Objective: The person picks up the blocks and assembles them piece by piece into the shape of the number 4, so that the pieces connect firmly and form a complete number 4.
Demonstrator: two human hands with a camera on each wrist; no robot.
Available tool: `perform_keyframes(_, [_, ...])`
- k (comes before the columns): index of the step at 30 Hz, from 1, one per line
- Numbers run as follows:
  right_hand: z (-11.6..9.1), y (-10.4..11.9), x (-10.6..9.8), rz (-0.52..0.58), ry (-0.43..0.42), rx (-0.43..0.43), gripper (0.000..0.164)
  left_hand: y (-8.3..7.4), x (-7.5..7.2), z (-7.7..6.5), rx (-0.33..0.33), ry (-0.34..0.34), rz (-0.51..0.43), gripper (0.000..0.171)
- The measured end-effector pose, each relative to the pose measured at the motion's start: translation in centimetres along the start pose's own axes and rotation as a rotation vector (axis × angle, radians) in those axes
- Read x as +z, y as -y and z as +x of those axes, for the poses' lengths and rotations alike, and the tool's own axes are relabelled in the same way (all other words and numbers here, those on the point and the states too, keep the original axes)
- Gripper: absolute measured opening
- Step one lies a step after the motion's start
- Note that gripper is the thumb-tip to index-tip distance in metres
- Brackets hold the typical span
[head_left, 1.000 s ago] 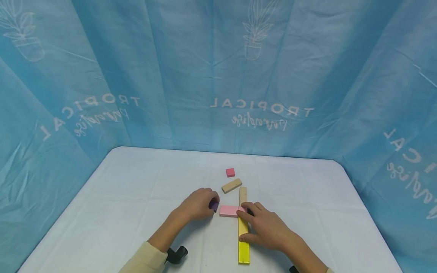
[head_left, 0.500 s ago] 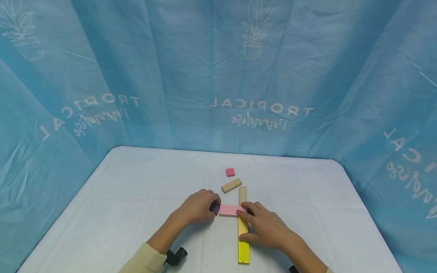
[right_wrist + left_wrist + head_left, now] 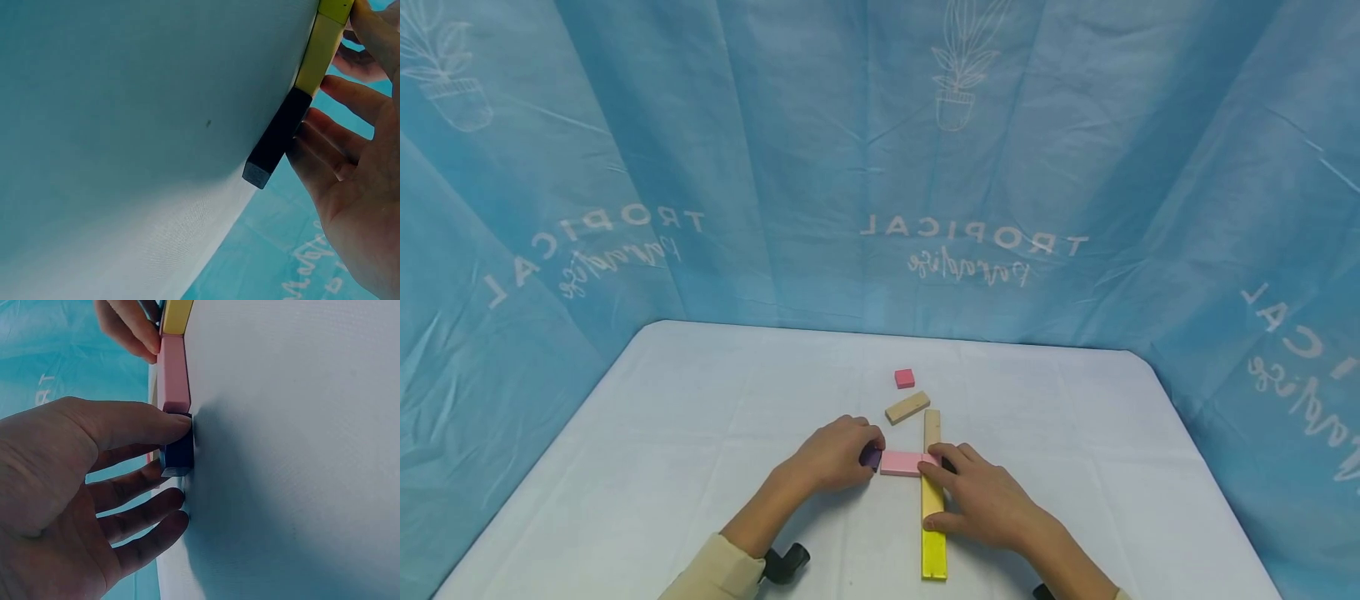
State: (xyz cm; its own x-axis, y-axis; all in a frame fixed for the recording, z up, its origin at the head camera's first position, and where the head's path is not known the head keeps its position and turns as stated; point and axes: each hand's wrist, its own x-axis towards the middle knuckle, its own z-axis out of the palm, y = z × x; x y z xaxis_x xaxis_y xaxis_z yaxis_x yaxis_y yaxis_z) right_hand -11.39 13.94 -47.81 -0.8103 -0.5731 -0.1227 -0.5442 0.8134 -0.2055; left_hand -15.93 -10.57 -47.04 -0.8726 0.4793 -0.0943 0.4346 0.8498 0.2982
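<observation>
In the head view, my left hand [image 3: 837,452] pinches a small purple block [image 3: 870,457] between thumb and fingers. It looks dark blue in the left wrist view, where the block [image 3: 178,450] meets the end of a pink block [image 3: 174,374]. My right hand [image 3: 992,500] rests over a lengthwise row, touching it with extended fingers and thumb. That row has a plain wood block [image 3: 932,427], a yellow block [image 3: 932,497] and a brighter yellow block [image 3: 934,557]. A black block [image 3: 278,137] juts out beside the yellow one, under my right fingers.
Behind the row lie a loose wooden block [image 3: 907,407], set at an angle, and a small red-pink block [image 3: 904,379]. White cloth covers the table [image 3: 737,392]. A blue printed curtain [image 3: 820,208] surrounds its back and sides.
My left hand has moved slightly right, closing the gap between the purple block and the pink block's left end. The right hand has stayed in place on the row.
</observation>
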Motion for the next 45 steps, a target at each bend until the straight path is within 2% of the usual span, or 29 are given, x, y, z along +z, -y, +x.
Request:
perform_keyframes(5, [0.0,-0.1,0.1,0.003,0.004,0.004,0.077,0.2,-0.4,0.2,-0.003,0.048,-0.014,0.036])
perform_keyframes(8, [0.0,-0.2,0.1,0.010,0.012,0.005,0.078,0.3,-1.0,0.3,-0.027,0.078,-0.032,0.042])
perform_keyframes(11, [0.1,-0.2,0.1,0.015,0.016,0.005,0.078,0.4,-1.7,0.5,-0.068,0.058,-0.054,0.043])
perform_keyframes(15, [0.1,-0.2,0.0,0.013,0.009,0.000,0.077,0.1,-2.2,1.1,-0.098,-0.023,-0.089,0.036])
perform_keyframes(19, [0.1,-0.2,-0.1,0.009,0.005,-0.005,0.077,-0.1,-2.0,2.2,-0.090,-0.088,-0.092,0.033])
perform_keyframes(24, [0.3,-0.1,-0.2,0.000,0.010,0.000,0.076,-0.4,-1.6,4.4,-0.076,-0.126,-0.063,0.031])
perform_keyframes(30, [0.3,-0.2,-0.1,0.002,0.001,-0.012,0.076,-1.4,-1.6,6.9,-0.073,-0.122,-0.045,0.031])
perform_keyframes(36, [0.4,-0.2,0.1,-0.011,-0.014,-0.026,0.076,-1.9,-1.1,8.8,-0.065,-0.124,-0.067,0.029])
perform_keyframes(41, [0.3,-0.3,0.0,-0.015,0.001,-0.014,0.076,-1.9,-0.4,10.0,-0.062,-0.111,-0.054,0.027])
perform_keyframes(45, [0.2,-0.4,0.0,-0.011,0.000,-0.017,0.075,-2.0,0.0,10.4,-0.078,-0.106,-0.049,0.029])
